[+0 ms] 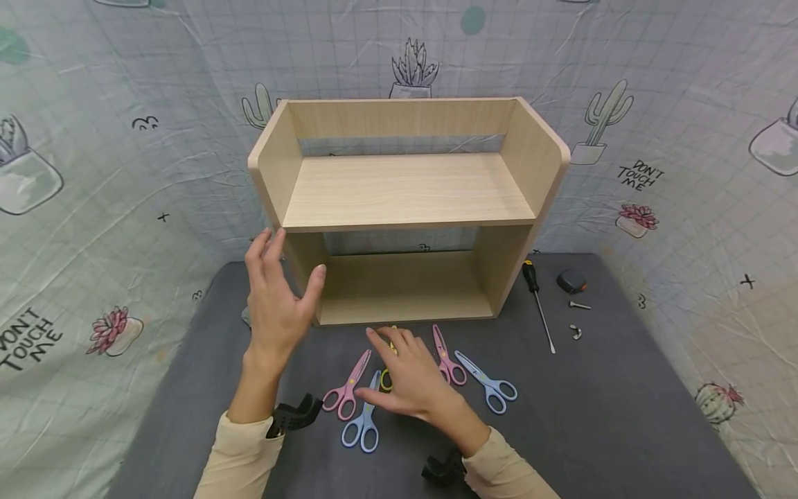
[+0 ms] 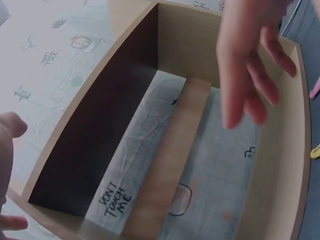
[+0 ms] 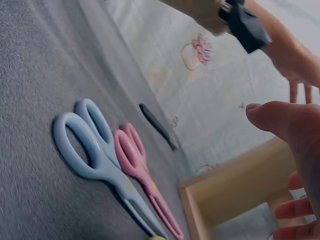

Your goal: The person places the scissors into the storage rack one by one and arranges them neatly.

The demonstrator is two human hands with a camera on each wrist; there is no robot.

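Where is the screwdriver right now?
In the head view the screwdriver lies on the grey mat to the right of the wooden shelf, beside a small tape measure and loose screws, away from both hands.

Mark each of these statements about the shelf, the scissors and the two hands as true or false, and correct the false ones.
1. The wooden shelf stands at the back of the grey mat. True.
2. The left hand grips a pair of scissors. False: it is raised with fingers spread beside the shelf's left side and holds nothing.
3. The right hand is over the yellow scissors. True.
4. All the scissors are blue. False: two pink pairs, two blue pairs and one yellow pair show.
5. The screwdriver lies on the shelf's upper board. False: it lies on the mat, right of the shelf.
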